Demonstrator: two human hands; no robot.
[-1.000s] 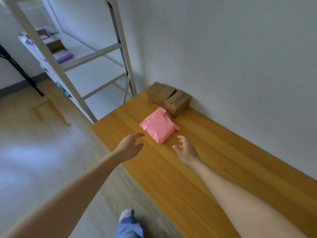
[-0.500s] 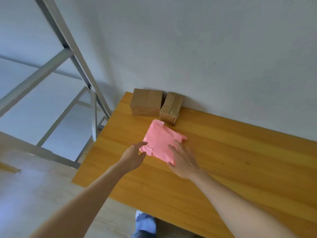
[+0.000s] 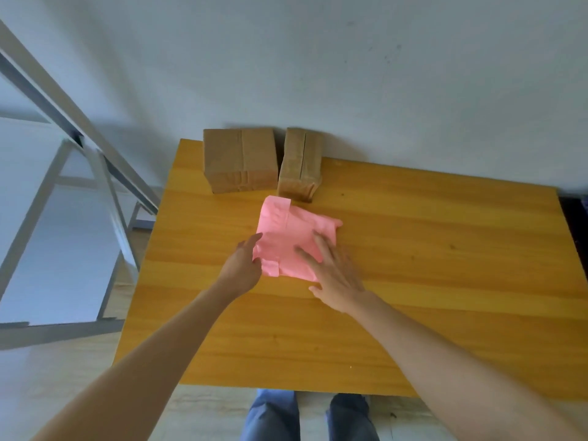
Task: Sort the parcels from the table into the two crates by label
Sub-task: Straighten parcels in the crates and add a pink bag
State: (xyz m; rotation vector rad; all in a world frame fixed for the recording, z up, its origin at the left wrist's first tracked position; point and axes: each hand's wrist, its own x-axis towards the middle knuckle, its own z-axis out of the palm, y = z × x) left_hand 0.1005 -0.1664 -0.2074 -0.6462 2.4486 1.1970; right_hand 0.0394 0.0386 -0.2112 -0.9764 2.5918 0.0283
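A pink plastic parcel (image 3: 286,229) lies flat on the wooden table (image 3: 413,265), just in front of two brown cardboard boxes. My left hand (image 3: 243,264) touches the parcel's left edge with thumb and fingers around its near left corner. My right hand (image 3: 334,272) rests flat on top of the parcel's right half, fingers spread. The wider box (image 3: 240,159) and the narrower box (image 3: 300,163) stand side by side against the wall. No label is visible on the parcel. No crates are in view.
A grey metal shelf frame (image 3: 105,173) stands to the left of the table. The white wall (image 3: 350,74) runs right behind the boxes. My legs (image 3: 305,415) are at the table's near edge. A dark object (image 3: 574,218) shows at the table's right end.
Both hands have reached forward from open air onto the pink parcel. The view has swung from the left to face the table squarely.
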